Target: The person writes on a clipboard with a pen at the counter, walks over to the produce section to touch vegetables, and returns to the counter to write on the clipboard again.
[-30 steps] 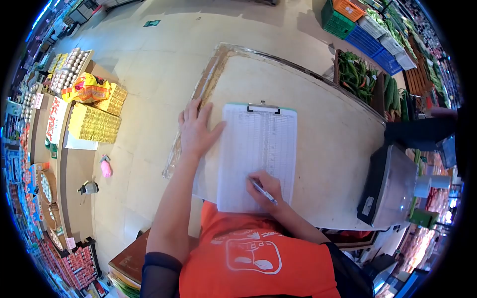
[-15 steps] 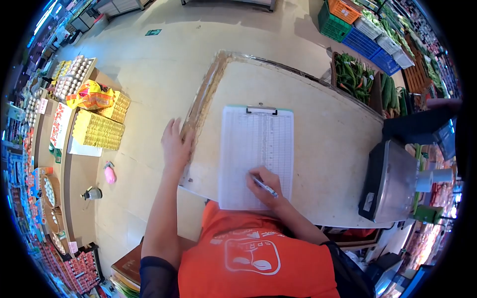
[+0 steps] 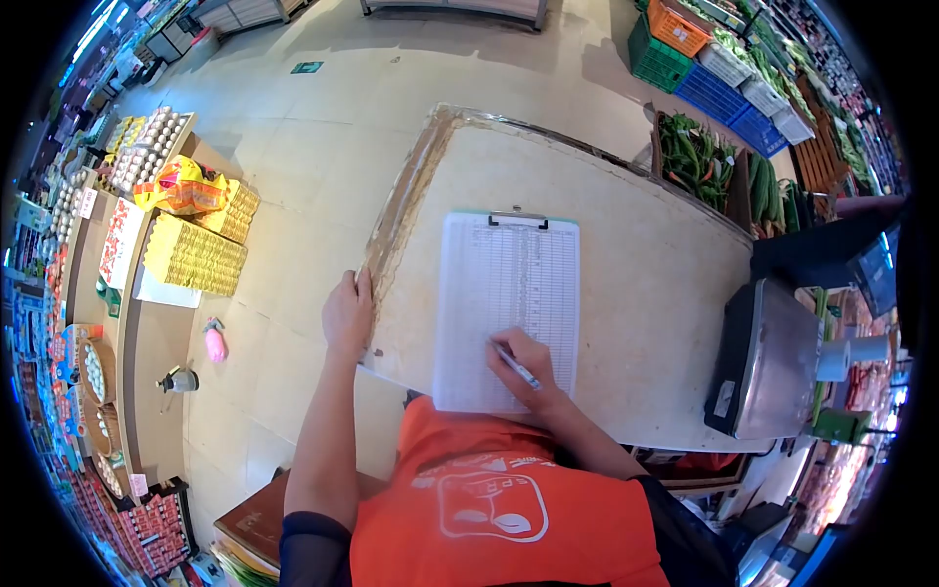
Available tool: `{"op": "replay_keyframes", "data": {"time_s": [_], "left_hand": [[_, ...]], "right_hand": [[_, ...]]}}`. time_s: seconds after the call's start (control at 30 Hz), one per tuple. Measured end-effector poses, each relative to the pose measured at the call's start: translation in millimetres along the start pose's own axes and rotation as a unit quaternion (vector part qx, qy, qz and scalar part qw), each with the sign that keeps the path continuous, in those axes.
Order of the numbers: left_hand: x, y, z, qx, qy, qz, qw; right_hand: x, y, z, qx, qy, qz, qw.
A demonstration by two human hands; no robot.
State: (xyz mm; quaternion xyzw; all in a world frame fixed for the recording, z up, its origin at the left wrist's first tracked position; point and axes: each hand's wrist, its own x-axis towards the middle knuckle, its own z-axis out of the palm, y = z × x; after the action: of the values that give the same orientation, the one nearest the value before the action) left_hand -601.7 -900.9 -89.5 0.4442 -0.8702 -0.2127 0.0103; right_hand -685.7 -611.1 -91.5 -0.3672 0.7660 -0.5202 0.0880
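Observation:
My right hand point(image 3: 523, 360) is closed round a pen point(image 3: 518, 368), whose tip is over the lower middle of a printed sheet. The sheet point(image 3: 479, 303) is a table of fine rows and columns, held on a clipboard point(image 3: 574, 323) by the black clip point(image 3: 516, 221) at its top. The clipboard lies flat on the pale worktop point(image 3: 646, 293), close to my red apron point(image 3: 509, 509). At the worktop's worn left edge, my left hand point(image 3: 348, 315) has its fingers curled round the rim, the thumb pointing forward; the fingertips are partly hidden.
A dark weighing machine point(image 3: 768, 362) stands on the right. Boxes of green peppers point(image 3: 694, 161) and cucumbers point(image 3: 765, 191) line the far right edge. Across the aisle on the left are yellow egg trays point(image 3: 196, 256), and a pink bag point(image 3: 215, 340) lies on the floor.
My left hand has drawn back slightly, and its outstretched fingers have curled at the worktop edge. My right hand stays over nearly the same part of the sheet with the pen.

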Motion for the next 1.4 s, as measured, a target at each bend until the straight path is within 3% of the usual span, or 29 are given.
{"op": "replay_keyframes", "data": {"time_s": [0.43, 0.53, 0.83, 1.4], "left_hand": [[-1.8, 4.3, -0.6, 0.009, 0.017, 0.000, 1.000], [-1.8, 4.9, -0.9, 0.007, 0.014, 0.000, 1.000], [-0.7, 4.1, 0.4, 0.009, 0.020, 0.007, 1.000], [0.1, 2.7, 1.7, 0.012, 0.021, 0.004, 1.000]], "right_hand": [[-0.4, 5.0, 1.9, -0.025, 0.034, -0.042, 0.998], [-0.1, -1.9, 1.8, 0.012, 0.075, -0.001, 0.997], [-4.9, -2.6, -4.0, 0.014, 0.018, 0.004, 1.000], [-5.2, 2.9, -1.7, 0.016, 0.007, -0.001, 1.000]]}}
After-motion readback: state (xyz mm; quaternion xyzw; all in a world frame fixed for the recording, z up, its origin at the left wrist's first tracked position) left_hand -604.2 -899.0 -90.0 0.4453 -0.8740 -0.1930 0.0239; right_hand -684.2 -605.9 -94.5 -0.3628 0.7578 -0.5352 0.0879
